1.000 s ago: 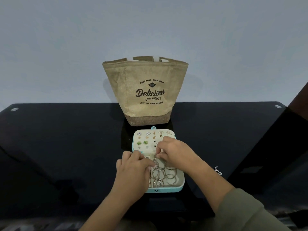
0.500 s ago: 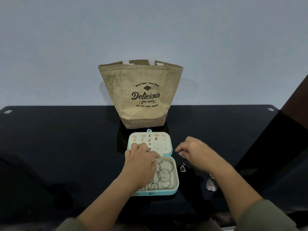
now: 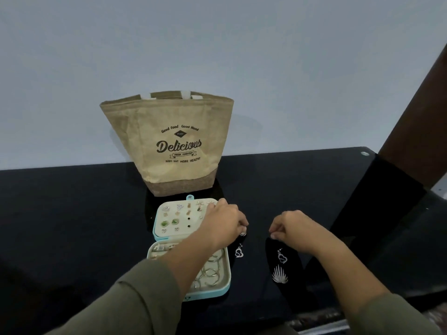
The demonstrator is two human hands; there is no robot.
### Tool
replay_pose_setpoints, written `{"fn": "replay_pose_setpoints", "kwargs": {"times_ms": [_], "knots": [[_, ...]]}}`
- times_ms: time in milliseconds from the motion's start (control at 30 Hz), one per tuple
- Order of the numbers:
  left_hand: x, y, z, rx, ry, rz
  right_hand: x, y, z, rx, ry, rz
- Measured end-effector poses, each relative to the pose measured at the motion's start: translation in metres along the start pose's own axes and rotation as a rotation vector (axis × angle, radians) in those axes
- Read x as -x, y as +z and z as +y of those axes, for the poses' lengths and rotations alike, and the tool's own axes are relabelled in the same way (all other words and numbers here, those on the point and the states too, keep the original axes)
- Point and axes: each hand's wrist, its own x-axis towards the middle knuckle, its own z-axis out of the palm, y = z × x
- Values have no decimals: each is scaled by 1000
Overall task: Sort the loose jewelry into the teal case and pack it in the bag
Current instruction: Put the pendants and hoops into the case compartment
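— Teal case (image 3: 212, 294) lies open on the black bench (image 3: 72, 213), stud earrings (image 3: 169, 223) in its lid, rings (image 3: 210, 274) in its tray.
— Behind the case?
— Tan bag (image 3: 169, 146) printed "Good Food Good Mood", "Delicious", "Just Eat More Healthy".
— Hands?
— Left hand (image 3: 223, 226) over the case's right edge, right hand (image 3: 296, 229) farther right, by a heart pendant (image 3: 281, 257) and a leaf-shaped piece (image 3: 280, 278). Each grip curled; on what, I cannot tell.

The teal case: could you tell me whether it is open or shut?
Open: the teal case has its lid folded back, earring panel up, rings visible in the base.
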Motion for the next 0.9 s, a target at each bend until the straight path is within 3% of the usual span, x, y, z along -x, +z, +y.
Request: {"fn": "replay_pose_setpoints", "kwargs": {"times_ms": [333, 567, 900], "knots": [[-4, 5, 13, -91, -23, -42, 30, -3, 4, -73, 7, -88], [7, -5, 19, 8, -31, 55, 53, 7, -5, -78, -24, -152], [53, -9, 25, 236, -86, 35, 69, 24, -21, 3, 0, -150]]}}
